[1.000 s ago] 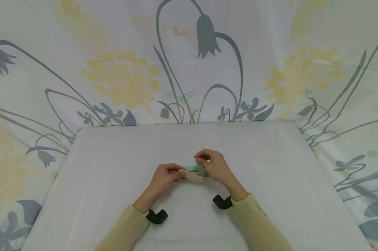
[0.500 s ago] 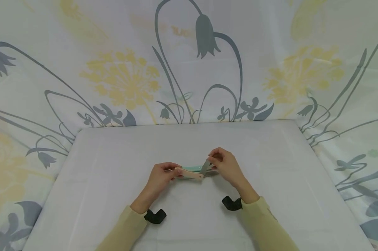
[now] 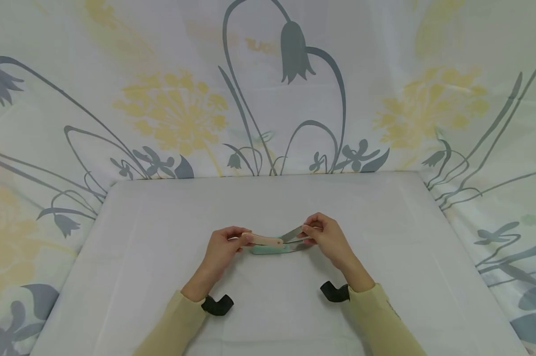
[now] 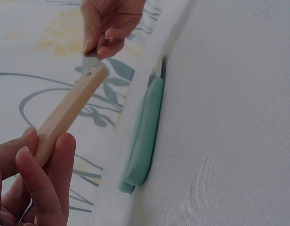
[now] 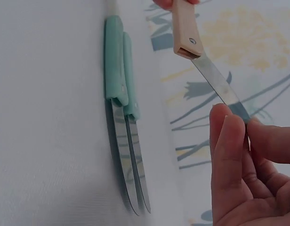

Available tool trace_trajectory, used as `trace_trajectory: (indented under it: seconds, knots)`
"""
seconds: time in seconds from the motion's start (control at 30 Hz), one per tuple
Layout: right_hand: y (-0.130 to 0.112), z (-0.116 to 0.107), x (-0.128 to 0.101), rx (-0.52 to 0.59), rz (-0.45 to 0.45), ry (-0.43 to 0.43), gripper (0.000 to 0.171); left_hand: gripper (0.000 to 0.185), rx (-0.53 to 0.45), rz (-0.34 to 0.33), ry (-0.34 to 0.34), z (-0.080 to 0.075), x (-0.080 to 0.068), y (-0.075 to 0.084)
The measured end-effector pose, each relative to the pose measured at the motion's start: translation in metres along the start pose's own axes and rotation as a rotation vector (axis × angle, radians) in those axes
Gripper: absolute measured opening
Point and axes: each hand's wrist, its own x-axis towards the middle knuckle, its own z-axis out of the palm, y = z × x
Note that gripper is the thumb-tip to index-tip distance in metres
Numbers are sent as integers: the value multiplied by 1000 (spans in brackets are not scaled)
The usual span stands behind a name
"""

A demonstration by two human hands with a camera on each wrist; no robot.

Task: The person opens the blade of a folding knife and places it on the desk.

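A folding knife with a beige handle (image 3: 268, 241) is held off the table between the two hands, its blade (image 5: 218, 80) swung out at an angle to the handle. My left hand (image 3: 220, 251) grips the handle's end between thumb and fingers. My right hand (image 3: 332, 242) pinches the blade near its tip, which the fingers hide. Just below lie two green-handled folding knives side by side, the nearer one (image 5: 115, 61) and its neighbour (image 5: 130, 77), both with blades out and pointing right in the head view.
The white-covered table (image 3: 170, 217) spreads around the hands. Behind it and at both sides hangs a flower-printed curtain (image 3: 268, 99). Black curved pieces (image 3: 218, 305) stick out at both wrists by the sleeve cuffs.
My right hand has moved to the right, swinging the beige knife's blade out of its handle. My left hand has shifted slightly left, and the handle now appears farther back, above the green knives.
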Motion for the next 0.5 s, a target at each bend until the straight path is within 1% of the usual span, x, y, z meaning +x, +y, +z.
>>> trace_trajectory:
  seconds: [0.2,0.37,0.5]
  knots:
    - [3,1,0,100,34,23,16,28,-29,-27,7,-1,0,1]
    - [3,2,0,187,22,59,10,25,-25,-59,-35,0,0,2]
    - [3,2,0,223,37,87,10,23,-17,-69,-61,0,1,0]
